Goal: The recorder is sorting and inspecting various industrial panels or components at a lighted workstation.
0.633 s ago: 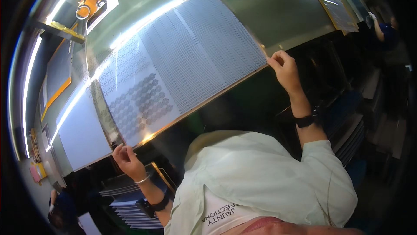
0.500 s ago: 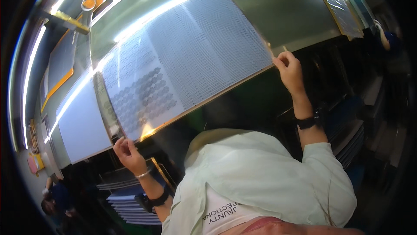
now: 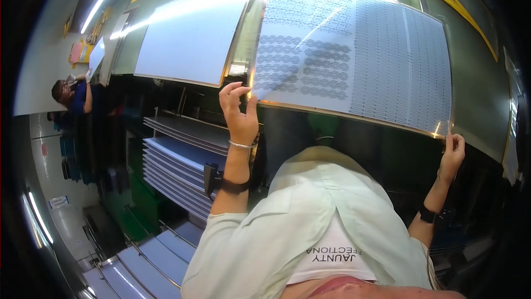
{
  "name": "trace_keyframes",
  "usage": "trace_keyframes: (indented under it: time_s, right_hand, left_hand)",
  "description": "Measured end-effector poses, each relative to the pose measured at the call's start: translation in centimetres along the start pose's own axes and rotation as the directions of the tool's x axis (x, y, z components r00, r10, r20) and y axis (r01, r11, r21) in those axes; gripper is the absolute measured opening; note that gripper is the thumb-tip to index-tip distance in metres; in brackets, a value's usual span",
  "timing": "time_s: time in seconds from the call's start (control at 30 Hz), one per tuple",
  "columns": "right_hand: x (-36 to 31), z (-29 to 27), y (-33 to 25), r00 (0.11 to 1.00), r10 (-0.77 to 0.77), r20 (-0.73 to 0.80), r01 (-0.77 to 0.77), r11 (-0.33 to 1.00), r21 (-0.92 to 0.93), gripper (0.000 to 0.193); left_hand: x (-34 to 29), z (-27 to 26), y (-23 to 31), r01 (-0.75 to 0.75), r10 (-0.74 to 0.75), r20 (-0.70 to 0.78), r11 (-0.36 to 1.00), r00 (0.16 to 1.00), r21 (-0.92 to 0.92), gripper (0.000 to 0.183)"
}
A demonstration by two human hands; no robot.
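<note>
A large pale sheet printed with rows of small dark patterns lies on the greenish worktop in front of me, with a thin clear border around it. My right hand pinches its near right corner between thumb and fingers. At the near left corner, my left hand is raised with fingers curved and apart; the thumb is beside the sheet's edge, and I see nothing held. Left of that hand lies a plain pale sheet with a thin brownish edge.
A rack of stacked pale sheets stands below the worktop on my left. More sheets under metal bars lie lower left. At far left a person holds a white sheet. Yellow-edged panels are at the far right.
My view has turned left, so the sheets appear further right and more of the racks shows. My left hand's fingers have spread; my right hand stays at the sheet's right corner.
</note>
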State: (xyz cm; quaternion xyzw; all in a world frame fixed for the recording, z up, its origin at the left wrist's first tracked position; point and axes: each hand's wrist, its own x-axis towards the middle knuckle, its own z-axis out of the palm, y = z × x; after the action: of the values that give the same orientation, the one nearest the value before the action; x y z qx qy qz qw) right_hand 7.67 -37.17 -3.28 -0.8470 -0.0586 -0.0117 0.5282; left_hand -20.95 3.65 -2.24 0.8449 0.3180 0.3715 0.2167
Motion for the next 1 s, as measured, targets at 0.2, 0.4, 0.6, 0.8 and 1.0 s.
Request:
trace_keyframes:
  time_s: [0.2, 0.4, 0.6, 0.8, 1.0]
  right_hand:
    - [0.1, 0.7, 0.4, 1.000, -0.020, 0.014, 0.019, 1.000, 0.002, 0.014]
    - [0.6, 0.5, -0.2, 1.000, -0.009, 0.005, 0.008, 1.000, 0.007, 0.015]
    - [0.6, 0.9, -6.0, 0.889, -0.427, 0.167, 0.419, 0.610, -0.672, 0.031]
    - [15.4, 7.8, -4.5, 0.690, -0.577, 0.437, 0.702, 0.385, -0.599, 0.038]
    - [23.3, 12.2, -4.0, 0.646, -0.645, 0.408, 0.697, 0.279, -0.661, 0.037]
  left_hand:
    - [0.3, -0.2, -0.3, 0.101, -0.099, 0.045, 0.993, 0.994, -0.053, 0.024]
    - [0.6, 0.3, -0.2, 0.189, -0.186, 0.057, 0.981, 0.981, -0.049, 0.027]
    - [0.8, 1.9, -0.4, 0.623, -0.540, 0.325, 0.577, 0.776, -0.529, 0.043]
    - [0.7, 0.1, -1.3, 0.598, -0.446, 0.399, 0.635, 0.801, -0.489, 0.039]
    - [6.1, -2.1, 1.2, -0.262, 0.134, 0.359, 0.905, 0.924, 0.335, 0.055]
